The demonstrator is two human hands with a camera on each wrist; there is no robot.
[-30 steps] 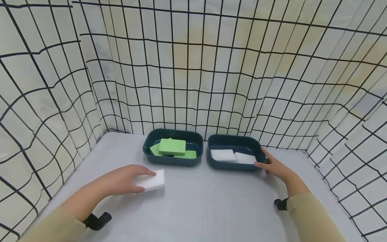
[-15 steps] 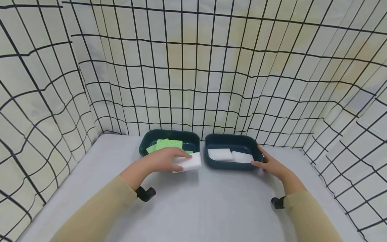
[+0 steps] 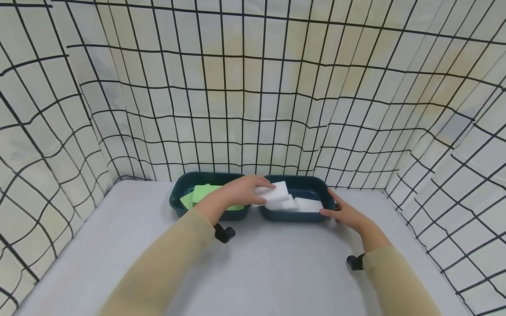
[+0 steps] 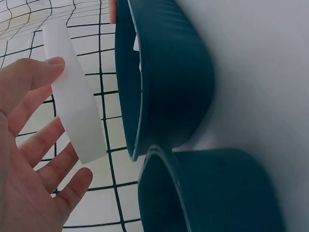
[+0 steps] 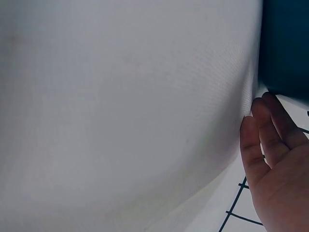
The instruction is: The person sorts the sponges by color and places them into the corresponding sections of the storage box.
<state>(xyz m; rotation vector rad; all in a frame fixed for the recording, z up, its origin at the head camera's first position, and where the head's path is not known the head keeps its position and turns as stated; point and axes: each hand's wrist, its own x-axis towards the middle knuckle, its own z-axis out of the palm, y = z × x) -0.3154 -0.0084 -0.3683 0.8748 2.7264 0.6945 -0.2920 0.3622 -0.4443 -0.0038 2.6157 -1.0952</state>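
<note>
My left hand (image 3: 242, 193) pinches a white sponge (image 3: 278, 192) between thumb and fingers. In the head view this sponge is over the left part of the right dark teal bin (image 3: 300, 217), above the white sponges (image 3: 309, 205) in it. The left wrist view shows the held sponge (image 4: 79, 104) edge-on, beside the bin walls. My right hand (image 3: 348, 214) rests against the right end of that bin, its thumb at the front corner. In the right wrist view, several fairly straight fingers (image 5: 273, 137) lie near the bin's base; the thumb is hidden there.
A second dark teal bin (image 3: 178, 210) stands close on the left, with green sponges (image 3: 201, 191) in it, partly hidden by my left hand. Black wire mesh (image 3: 243, 118) over white sheeting rises behind and on both sides. A white cloth covers the table (image 3: 276, 263).
My left hand has carried the white sponge from the table's left side, past the left bin, rightward and forward to the right bin. My right hand has stayed at the bin's right end.
</note>
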